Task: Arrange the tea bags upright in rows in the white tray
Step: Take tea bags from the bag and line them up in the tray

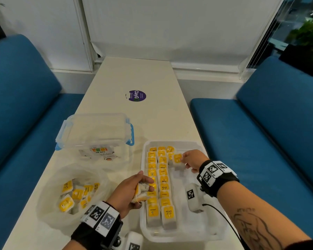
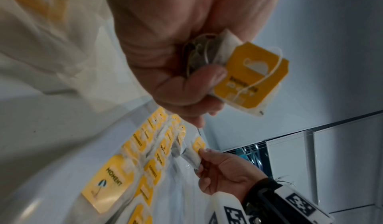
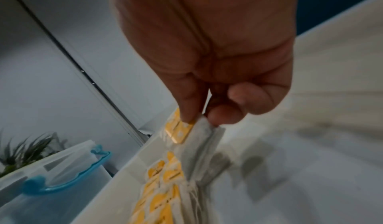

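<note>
The white tray (image 1: 197, 237) lies at the table's near right and holds rows of tea bags (image 1: 163, 179) with yellow tags. My right hand (image 1: 189, 160) reaches over the far part of the tray and pinches one tea bag (image 1: 177, 160) by its top, at the near end of a short third row. In the right wrist view thumb and fingers (image 3: 187, 106) pinch that tea bag (image 3: 199, 134). My left hand (image 1: 132, 188) hovers at the tray's left edge and grips a bunch of tea bags (image 1: 142, 193). The left wrist view shows the gripped tea bags (image 2: 248, 78) with a yellow tag out.
A crumpled clear plastic bag (image 1: 49, 186) with several loose tea bags (image 1: 76, 194) lies at the near left. Behind it stands a clear lidded box (image 1: 96, 134) with blue clips. A purple round sticker (image 1: 137, 95) is mid-table. Blue benches (image 1: 260, 134) flank the table.
</note>
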`<state>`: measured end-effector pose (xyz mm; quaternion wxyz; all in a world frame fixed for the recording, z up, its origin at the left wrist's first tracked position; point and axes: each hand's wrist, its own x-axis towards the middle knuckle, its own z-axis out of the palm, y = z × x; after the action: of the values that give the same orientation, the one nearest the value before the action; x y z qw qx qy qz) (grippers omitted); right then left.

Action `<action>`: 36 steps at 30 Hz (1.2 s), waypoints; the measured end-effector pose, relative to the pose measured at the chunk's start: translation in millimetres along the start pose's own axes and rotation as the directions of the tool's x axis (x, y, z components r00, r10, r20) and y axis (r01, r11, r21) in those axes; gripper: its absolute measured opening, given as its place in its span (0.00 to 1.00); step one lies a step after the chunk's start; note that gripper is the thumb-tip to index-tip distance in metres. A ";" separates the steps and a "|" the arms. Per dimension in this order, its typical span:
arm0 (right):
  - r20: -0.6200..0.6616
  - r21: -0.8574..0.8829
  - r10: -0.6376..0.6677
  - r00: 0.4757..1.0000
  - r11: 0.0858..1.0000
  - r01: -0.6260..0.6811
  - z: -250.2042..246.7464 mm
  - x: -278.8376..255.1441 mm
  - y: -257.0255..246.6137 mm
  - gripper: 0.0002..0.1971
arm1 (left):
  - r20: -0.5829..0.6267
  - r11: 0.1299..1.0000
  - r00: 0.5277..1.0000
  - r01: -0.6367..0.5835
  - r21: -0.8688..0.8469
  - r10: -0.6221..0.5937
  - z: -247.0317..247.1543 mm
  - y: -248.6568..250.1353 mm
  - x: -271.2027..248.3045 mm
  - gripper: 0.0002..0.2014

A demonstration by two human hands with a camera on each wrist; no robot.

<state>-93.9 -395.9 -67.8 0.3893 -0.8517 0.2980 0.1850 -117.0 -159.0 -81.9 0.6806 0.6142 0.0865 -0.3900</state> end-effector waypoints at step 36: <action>0.206 0.177 -0.583 0.786 0.812 0.556 5.6 -98.1 -44.0 0.11 | 0.010 0.937 1.000 -0.024 -0.350 0.029 18.8 9.6 -5.0 0.21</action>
<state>-139.6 -333.1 6.6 0.5065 -0.8492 -0.0150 0.1485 -121.0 -174.4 -67.2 0.7846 0.4818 0.1411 -0.3638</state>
